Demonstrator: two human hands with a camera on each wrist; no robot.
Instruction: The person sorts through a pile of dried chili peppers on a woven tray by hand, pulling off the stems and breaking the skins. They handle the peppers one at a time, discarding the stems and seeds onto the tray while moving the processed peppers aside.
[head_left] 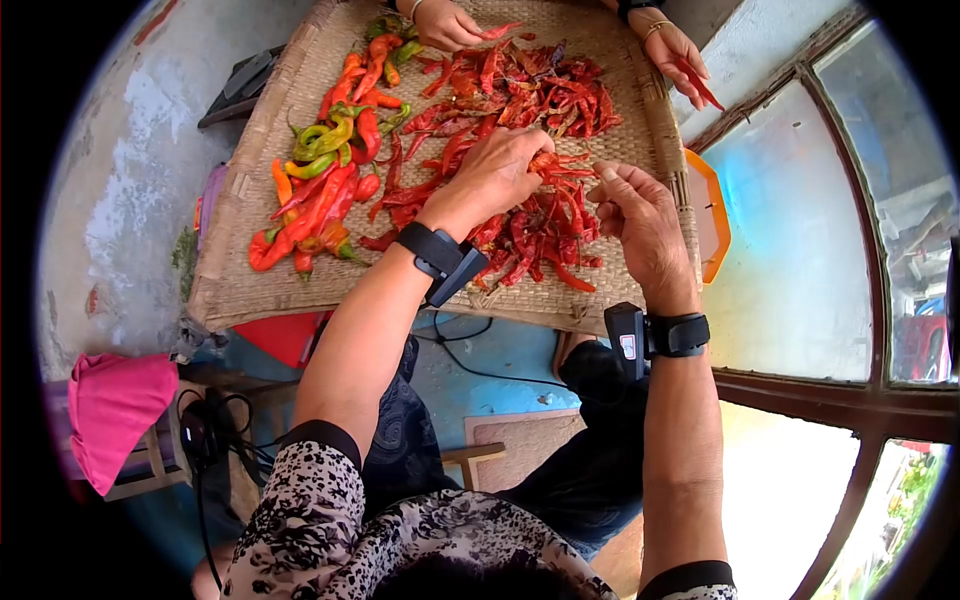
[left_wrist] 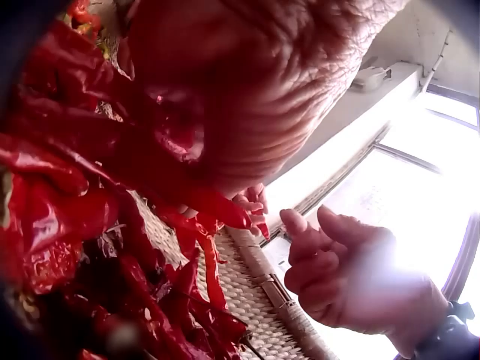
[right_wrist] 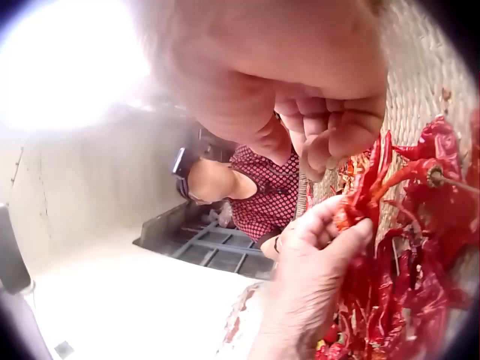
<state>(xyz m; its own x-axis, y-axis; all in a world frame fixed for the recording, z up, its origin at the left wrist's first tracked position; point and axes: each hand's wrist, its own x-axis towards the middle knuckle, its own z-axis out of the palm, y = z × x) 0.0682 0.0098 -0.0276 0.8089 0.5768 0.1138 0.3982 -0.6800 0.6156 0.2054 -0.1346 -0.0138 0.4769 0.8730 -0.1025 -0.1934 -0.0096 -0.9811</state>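
Observation:
My left hand (head_left: 495,170) is over a heap of wrinkled red chili peppers (head_left: 530,235) on a woven tray (head_left: 225,290). In the right wrist view its thumb and fingers pinch a red chili pepper (right_wrist: 360,199). Just to the right, my right hand (head_left: 640,215) hovers above the tray's right side. Its fingers are loosely bent, and the left wrist view shows a gap between thumb and forefinger with nothing in it. Plumper red, orange and green peppers (head_left: 315,195) lie along the tray's left side.
Across the tray, another person's hand (head_left: 445,22) holds a red chili, and their other hand (head_left: 675,60) holds a second one beyond the right rim. A framed window (head_left: 800,230) stands close on the right. A pink cloth (head_left: 120,410) hangs at left; cables (head_left: 460,345) run below the tray.

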